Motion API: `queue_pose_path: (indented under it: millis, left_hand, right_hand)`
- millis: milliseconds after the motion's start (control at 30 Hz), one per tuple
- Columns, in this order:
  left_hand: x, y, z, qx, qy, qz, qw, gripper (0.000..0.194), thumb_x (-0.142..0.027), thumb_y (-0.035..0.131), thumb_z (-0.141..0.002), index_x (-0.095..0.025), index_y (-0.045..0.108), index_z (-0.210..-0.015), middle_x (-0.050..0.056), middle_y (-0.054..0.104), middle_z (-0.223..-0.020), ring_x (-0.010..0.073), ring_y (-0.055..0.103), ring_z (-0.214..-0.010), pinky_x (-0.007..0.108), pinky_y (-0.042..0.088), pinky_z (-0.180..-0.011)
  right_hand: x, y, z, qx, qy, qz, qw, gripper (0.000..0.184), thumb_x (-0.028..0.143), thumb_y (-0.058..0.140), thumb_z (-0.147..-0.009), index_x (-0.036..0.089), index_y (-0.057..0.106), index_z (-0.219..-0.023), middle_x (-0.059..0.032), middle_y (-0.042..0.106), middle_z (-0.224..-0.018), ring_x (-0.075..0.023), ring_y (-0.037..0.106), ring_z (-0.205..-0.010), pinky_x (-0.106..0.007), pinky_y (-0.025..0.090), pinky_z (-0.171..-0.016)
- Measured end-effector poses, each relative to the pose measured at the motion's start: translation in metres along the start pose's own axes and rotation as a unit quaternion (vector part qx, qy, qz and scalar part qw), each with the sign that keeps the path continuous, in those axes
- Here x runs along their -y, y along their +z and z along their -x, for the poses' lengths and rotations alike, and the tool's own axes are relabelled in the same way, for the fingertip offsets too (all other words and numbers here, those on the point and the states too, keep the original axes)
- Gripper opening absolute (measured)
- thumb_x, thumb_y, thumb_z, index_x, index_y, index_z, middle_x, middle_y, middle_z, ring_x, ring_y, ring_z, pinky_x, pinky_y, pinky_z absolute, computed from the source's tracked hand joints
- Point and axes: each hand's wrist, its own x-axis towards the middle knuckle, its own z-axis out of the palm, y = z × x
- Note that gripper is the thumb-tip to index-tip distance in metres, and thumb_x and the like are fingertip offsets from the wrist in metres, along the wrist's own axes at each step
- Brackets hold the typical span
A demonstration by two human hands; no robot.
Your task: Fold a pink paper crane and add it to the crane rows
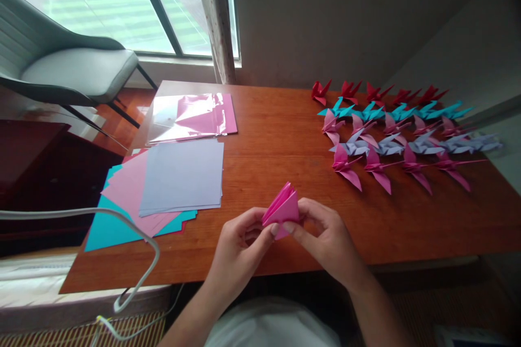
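Observation:
A folded piece of bright pink origami paper (285, 207) is held up over the front of the table, between both hands. Its layers fan a little apart at the top, and the lower tip points down. My left hand (244, 238) pinches its left side, thumb in front and fingers behind. My right hand (325, 230) grips the right side the same way, with the thumb pressed on the front face near the left thumb. The fingertips behind the paper are hidden.
Rows of folded paper cranes (380, 168) in red, turquoise, pink and lavender stand at the right. Stacked paper sheets (183, 176) and a clear plastic packet (191, 116) lie at the left of the wooden table (272, 141). A white cable (152, 260) hangs near the left edge. A chair (77, 73) stands beyond.

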Motion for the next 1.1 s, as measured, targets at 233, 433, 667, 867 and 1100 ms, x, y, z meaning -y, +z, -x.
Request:
queue_pose_path:
  millis: [233, 433, 667, 867, 1100]
  left_hand:
    - [-0.003, -0.001, 0.0, 0.01, -0.023, -0.001, 1.0, 0.026, -0.039, 0.071, -0.088, -0.013, 0.075, -0.087, 0.005, 0.072, -0.077, 0.0143, 0.062, -0.067, 0.022, 0.052, -0.063]
    - [-0.004, -0.001, 0.0, 0.033, -0.04, 0.039, 0.998, 0.025, -0.038, 0.075, -0.085, -0.013, 0.078, -0.086, 0.006, 0.074, -0.076, 0.0138, 0.062, -0.066, 0.022, 0.053, -0.064]
    - [-0.003, -0.002, 0.0, 0.044, -0.04, 0.064, 0.996, 0.021, -0.034, 0.075, -0.086, -0.013, 0.078, -0.087, 0.004, 0.072, -0.073, 0.0119, 0.062, -0.065, 0.02, 0.054, -0.064]
    - [0.0, -0.001, 0.001, 0.068, -0.036, 0.037, 0.996, 0.02, -0.033, 0.071, -0.089, -0.013, 0.077, -0.089, 0.004, 0.069, -0.075, 0.0123, 0.061, -0.066, 0.021, 0.054, -0.063]
    - [0.002, -0.001, 0.005, 0.067, 0.022, -0.117, 0.991, 0.024, -0.035, 0.061, -0.096, -0.015, 0.072, -0.088, 0.004, 0.067, -0.074, 0.014, 0.06, -0.067, 0.022, 0.049, -0.062]
  right_hand:
    - [0.0, -0.008, 0.001, 0.032, 0.001, -0.046, 0.998, 0.016, 0.034, 0.074, -0.088, 0.021, 0.07, -0.095, -0.0004, 0.064, -0.088, -0.0165, 0.058, -0.081, -0.027, 0.047, -0.075]
    - [-0.006, -0.006, 0.001, 0.055, 0.019, -0.113, 0.992, 0.022, 0.042, 0.073, -0.087, 0.02, 0.071, -0.089, -0.0013, 0.062, -0.084, -0.0175, 0.056, -0.079, -0.028, 0.047, -0.074]
    - [-0.007, -0.005, 0.0, 0.052, 0.036, -0.14, 0.988, 0.023, 0.042, 0.072, -0.088, 0.019, 0.072, -0.087, -0.0011, 0.063, -0.081, -0.0167, 0.057, -0.076, -0.028, 0.046, -0.072]
    - [-0.004, -0.004, -0.004, 0.028, 0.023, -0.123, 0.992, 0.026, 0.044, 0.068, -0.091, 0.019, 0.07, -0.083, -0.0016, 0.062, -0.08, -0.0167, 0.056, -0.075, -0.028, 0.046, -0.07]
    - [-0.002, -0.003, -0.004, -0.006, -0.001, -0.134, 0.991, 0.016, 0.035, 0.069, -0.091, 0.021, 0.069, -0.085, -0.0007, 0.061, -0.08, -0.0154, 0.055, -0.074, -0.027, 0.046, -0.069]
